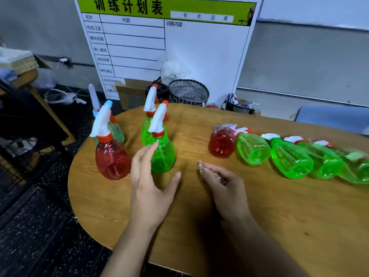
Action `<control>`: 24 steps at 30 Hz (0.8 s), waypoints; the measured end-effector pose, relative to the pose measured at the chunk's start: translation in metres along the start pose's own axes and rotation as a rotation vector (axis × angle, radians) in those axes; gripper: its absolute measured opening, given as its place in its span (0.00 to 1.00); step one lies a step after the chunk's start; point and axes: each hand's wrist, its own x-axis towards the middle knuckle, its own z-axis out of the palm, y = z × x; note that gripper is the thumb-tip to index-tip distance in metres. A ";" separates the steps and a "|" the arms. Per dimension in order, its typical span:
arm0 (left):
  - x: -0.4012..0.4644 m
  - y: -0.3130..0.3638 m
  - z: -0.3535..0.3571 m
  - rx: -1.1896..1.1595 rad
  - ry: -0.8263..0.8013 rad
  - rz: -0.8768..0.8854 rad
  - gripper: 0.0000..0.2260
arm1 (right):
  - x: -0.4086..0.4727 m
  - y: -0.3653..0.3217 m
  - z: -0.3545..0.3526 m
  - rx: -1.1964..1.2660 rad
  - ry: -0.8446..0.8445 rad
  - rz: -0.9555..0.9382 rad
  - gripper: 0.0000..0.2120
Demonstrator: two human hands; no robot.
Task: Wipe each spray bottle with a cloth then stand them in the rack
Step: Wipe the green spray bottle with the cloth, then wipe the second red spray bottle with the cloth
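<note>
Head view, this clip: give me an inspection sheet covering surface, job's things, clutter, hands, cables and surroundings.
Surface: round-edged wooden table, bare wood in front of the hands.
Job's things: upright bottles at left, a red bottle, a near green bottle, a far green bottle and a pale bottle behind the red one; lying in a row at right, a lying red bottle and green lying bottles. Cloth in the right hand. No rack seen.
Clutter: nothing seen on the table.
Hands: left hand open, fingers beside the near green bottle; right hand grips the cloth.
Cables: white cable along the wall.
Surroundings: whiteboard chart, dark basket, cardboard box.
</note>
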 end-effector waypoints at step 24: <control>0.072 0.028 0.183 0.193 -0.358 -0.118 0.40 | 0.034 0.010 -0.142 0.091 0.166 -0.042 0.07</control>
